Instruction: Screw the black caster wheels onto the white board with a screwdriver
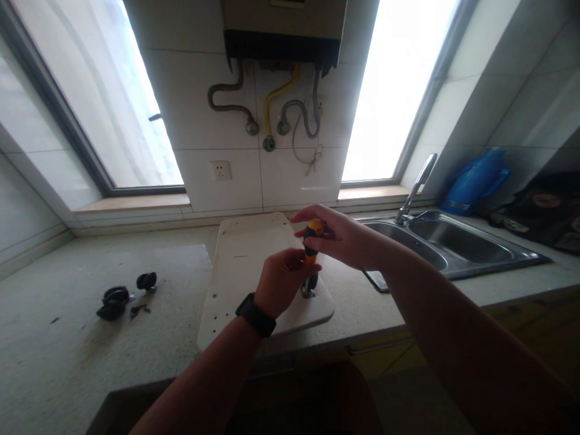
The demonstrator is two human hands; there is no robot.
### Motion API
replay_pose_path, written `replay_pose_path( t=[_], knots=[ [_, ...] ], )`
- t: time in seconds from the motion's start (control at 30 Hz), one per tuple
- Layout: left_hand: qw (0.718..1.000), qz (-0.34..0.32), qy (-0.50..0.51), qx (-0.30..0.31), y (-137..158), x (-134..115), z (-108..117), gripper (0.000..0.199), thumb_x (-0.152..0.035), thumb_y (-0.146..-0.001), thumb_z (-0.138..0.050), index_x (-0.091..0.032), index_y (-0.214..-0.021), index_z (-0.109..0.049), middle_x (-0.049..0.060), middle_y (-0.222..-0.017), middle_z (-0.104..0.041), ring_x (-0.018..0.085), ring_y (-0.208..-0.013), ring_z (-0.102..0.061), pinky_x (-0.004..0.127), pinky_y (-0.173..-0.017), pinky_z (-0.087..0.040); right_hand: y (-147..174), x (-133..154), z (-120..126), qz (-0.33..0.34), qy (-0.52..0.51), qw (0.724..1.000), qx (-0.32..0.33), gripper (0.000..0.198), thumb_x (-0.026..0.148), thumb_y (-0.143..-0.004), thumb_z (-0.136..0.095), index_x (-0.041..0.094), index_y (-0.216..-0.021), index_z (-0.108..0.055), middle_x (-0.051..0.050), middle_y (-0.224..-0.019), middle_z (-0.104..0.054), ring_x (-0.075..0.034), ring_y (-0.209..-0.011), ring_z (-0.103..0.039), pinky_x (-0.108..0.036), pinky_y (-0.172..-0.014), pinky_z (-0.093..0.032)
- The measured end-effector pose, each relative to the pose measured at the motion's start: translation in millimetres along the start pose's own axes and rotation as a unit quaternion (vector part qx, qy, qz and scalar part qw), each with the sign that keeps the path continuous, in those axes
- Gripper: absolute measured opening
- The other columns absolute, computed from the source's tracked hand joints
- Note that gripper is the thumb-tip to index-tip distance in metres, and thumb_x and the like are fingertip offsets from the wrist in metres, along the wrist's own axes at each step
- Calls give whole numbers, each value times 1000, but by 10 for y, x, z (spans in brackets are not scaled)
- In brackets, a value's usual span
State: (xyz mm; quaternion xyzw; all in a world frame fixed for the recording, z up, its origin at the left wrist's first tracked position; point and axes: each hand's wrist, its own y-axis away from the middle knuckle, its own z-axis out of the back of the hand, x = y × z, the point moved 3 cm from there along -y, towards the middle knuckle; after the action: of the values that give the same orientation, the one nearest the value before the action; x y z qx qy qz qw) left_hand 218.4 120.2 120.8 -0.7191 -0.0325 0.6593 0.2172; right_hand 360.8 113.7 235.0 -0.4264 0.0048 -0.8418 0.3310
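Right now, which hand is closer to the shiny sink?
Right. The right hand is just left of the sink; the left hand is farther left, over the white board.

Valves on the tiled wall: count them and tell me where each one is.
3. Left valve ends the bent grey hose; middle valve, lowest, ends the yellow hose; right valve ends the looped grey hose. None looks hidden.

Blue jug (pixel 475 181) near steel sink (pixel 471 238), chrome tap (pixel 423 175), wall socket (pixel 221 170), yellow hose (pixel 267 109)
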Motion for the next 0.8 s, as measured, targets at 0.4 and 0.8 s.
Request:
replay_pose_path(
  t=[0.4,0.8],
  knots=[
    [995,-20,-101,7,141,-111,128,40,-37,-89,-74,-18,-123,-63,11,-112,-71,23,-98,-68,38,-84,-55,-13,42,-75,15,151,987,-49,39,38,-88,-71,23,-123,-65,-6,-102,-75,-21,-87,-70,-35,-80,-54],
    [811,-223,-535,79,1155,-219,1424,43,-45,-87,-75,-27,-123,-63,9,-119,-68,29,-112,-63,42,-94,-55,127,-66,-21,36,-83,991,102,54,21,-96,-57,23,-148,-43,-9,-136,-62,-20,-126,-60,-37,-101,-55]
  ],
)
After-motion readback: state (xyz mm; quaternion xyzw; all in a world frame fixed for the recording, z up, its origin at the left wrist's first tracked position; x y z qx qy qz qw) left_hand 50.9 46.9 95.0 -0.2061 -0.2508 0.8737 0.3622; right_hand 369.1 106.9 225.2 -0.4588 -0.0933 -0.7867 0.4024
